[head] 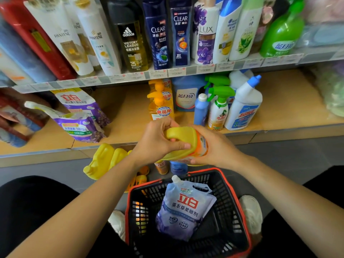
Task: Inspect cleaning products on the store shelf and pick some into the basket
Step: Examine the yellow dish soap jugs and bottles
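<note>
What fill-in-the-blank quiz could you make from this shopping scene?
1. The jug held by the left hand and right hand is coloured ____.
2. The basket holds ____ pouch.
3. The black bottle on the top shelf carries the brand name ____.
4. The trigger of the front spray bottle is coloured ____.

Missing words: yellow; one; adidas; green.
</note>
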